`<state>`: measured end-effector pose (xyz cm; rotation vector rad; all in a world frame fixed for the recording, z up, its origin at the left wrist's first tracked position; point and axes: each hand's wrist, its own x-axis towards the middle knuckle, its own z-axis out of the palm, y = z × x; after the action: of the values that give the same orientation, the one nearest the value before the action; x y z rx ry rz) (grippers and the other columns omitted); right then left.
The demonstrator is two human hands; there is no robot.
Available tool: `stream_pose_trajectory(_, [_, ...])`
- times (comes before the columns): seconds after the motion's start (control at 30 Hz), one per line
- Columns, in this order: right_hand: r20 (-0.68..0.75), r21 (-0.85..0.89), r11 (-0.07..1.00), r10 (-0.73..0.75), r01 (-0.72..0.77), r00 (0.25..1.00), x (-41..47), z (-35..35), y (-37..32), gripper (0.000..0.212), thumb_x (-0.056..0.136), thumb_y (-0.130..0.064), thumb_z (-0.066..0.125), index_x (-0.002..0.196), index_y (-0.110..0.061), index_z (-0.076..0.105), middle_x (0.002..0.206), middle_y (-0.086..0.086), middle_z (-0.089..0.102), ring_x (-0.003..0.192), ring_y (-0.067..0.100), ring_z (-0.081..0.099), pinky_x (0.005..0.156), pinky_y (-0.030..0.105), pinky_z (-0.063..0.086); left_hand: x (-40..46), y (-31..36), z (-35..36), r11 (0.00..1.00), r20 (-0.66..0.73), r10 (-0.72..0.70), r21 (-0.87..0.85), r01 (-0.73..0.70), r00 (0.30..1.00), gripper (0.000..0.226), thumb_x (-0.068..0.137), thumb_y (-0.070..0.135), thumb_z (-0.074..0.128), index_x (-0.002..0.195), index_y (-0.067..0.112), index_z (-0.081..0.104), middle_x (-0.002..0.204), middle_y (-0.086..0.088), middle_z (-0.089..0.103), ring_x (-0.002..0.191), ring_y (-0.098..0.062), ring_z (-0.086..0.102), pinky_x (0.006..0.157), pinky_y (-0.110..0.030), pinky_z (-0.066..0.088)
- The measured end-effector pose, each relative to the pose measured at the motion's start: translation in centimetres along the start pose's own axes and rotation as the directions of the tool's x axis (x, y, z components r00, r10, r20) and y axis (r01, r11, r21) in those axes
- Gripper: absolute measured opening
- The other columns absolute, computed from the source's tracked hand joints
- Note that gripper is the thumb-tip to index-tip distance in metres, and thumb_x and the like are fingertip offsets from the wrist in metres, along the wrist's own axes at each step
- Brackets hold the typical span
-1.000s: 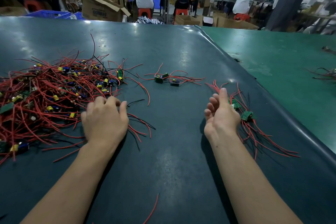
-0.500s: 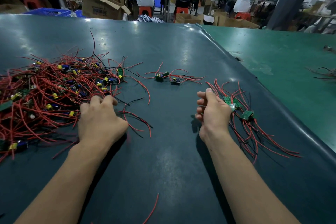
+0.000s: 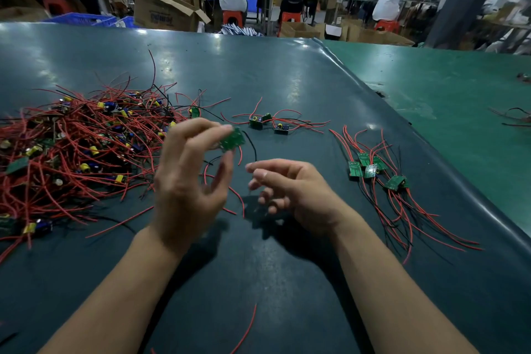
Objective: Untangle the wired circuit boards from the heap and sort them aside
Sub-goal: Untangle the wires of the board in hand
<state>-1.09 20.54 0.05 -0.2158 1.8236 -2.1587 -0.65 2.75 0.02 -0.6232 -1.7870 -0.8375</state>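
Head view: our left hand (image 3: 184, 181) pinches one green circuit board (image 3: 232, 139) above the table (image 3: 287, 282); right hand (image 3: 293, 190), loosely curled, holds nothing. Next we free its wires (image 3: 250, 146) and add it to the sorted boards (image 3: 370, 168), centre right.

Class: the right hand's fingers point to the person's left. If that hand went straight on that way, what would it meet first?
Probably the left hand, near its thumb, below the circuit board it pinches. The right hand may pass nearer or farther; depth is unclear.

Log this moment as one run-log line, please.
left hand: pinches green board, lifted | right hand: empty, beside it | heap: left | sorted boards: right
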Motion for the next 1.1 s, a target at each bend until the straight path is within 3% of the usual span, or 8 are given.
stream_pose_trajectory(0.17, [0.006,0.079,0.992,-0.100,0.099,0.995,0.2,0.8,0.5,0.031,0.082,-0.013,0.067,0.112,-0.019,0.064,0.086,0.000,0.072,0.059,0.015,0.066,0.049,0.024,0.053,-0.6,0.9,1.3,0.935,0.135,-0.217,-0.256,0.245,0.967,0.020,0.086,0.006,0.073,0.105,0.006,0.068,0.100,0.002,0.071,0.092,-0.010,0.070,0.082,-0.025,0.056])
stream_pose_trajectory(0.27, [-0.069,0.044,0.983,-0.178,0.181,0.982,0.5,0.6,0.5,0.036,0.082,-0.014,0.069,0.117,-0.023,0.066,0.094,0.000,0.069,0.062,0.012,0.065,0.048,0.020,0.048,-0.4,1.6,1.7,0.678,0.235,-0.541,-0.446,0.584,0.808,0.011,0.082,0.016,0.073,0.092,0.019,0.070,0.081,0.008,0.074,0.073,-0.010,0.071,0.070,-0.022,0.057])
stream_pose_trajectory(0.4, [-0.145,-0.046,0.966,-0.259,0.255,0.955,0.4,0.4,0.4,0.027,0.082,-0.023,0.071,0.108,-0.028,0.073,0.092,-0.006,0.071,0.062,0.009,0.060,0.049,0.018,0.044,0.3,1.5,1.5,0.310,0.394,-0.727,-0.544,0.780,0.563,0.017,0.076,0.018,0.072,0.088,0.006,0.069,0.071,-0.006,0.074,0.056,-0.019,0.070,0.053,-0.022,0.055])
stream_pose_trajectory(0.6, [-0.209,0.033,0.960,-0.264,0.277,0.942,0.3,0.6,0.2,0.012,0.087,-0.020,0.066,0.089,-0.018,0.078,0.079,0.002,0.070,0.059,0.011,0.058,0.045,0.020,0.041,1.0,1.7,1.3,0.018,0.573,-0.720,-0.549,0.836,0.391,0.022,0.078,0.025,0.065,0.088,0.005,0.066,0.065,-0.007,0.069,0.045,-0.012,0.058,0.042,-0.017,0.046])
stream_pose_trajectory(0.77, [-0.332,0.249,0.935,-0.163,0.253,0.929,0.6,0.0,-0.4,0.015,0.093,-0.017,0.061,0.091,-0.007,0.072,0.077,0.008,0.072,0.052,0.011,0.059,0.041,0.018,0.042,1.5,0.6,0.2,-0.459,0.795,-0.568,-0.521,0.720,0.213,0.032,0.072,0.016,0.063,0.102,0.010,0.075,0.071,0.000,0.069,0.048,-0.004,0.056,0.042,-0.011,0.045])
stream_pose_trajectory(0.83, [-0.343,0.268,0.930,-0.150,0.250,0.927,0.6,-0.2,-0.4,0.014,0.094,-0.016,0.060,0.093,-0.007,0.071,0.078,0.008,0.074,0.053,0.010,0.061,0.041,0.018,0.043,1.2,0.5,0.5,-0.389,0.779,-0.584,-0.517,0.763,0.230,0.029,0.076,0.011,0.063,0.104,0.011,0.072,0.073,-0.002,0.071,0.050,-0.006,0.060,0.044,-0.014,0.048])
stream_pose_trajectory(0.97, [-0.310,-0.035,0.962,-0.270,0.272,0.912,0.5,0.3,0.2,0.013,0.093,-0.012,0.062,0.093,-0.014,0.075,0.074,0.003,0.071,0.058,0.010,0.059,0.043,0.019,0.044,-0.2,1.5,2.1,0.046,0.692,-0.628,-0.425,0.904,0.357,0.037,0.072,0.015,0.072,0.109,0.013,0.067,0.083,-0.008,0.074,0.058,-0.015,0.065,0.053,-0.021,0.054])
stream_pose_trajectory(1.1, [-0.255,-0.266,0.907,-0.394,0.328,0.883,0.5,0.7,0.7,0.016,0.092,-0.010,0.065,0.093,-0.022,0.075,0.069,-0.005,0.070,0.059,0.007,0.058,0.043,0.021,0.044,-0.6,1.4,2.4,0.100,0.602,-0.692,-0.467,0.879,0.398,0.037,0.073,0.036,0.070,0.100,0.011,0.072,0.087,-0.012,0.073,0.064,-0.016,0.065,0.059,-0.022,0.053])
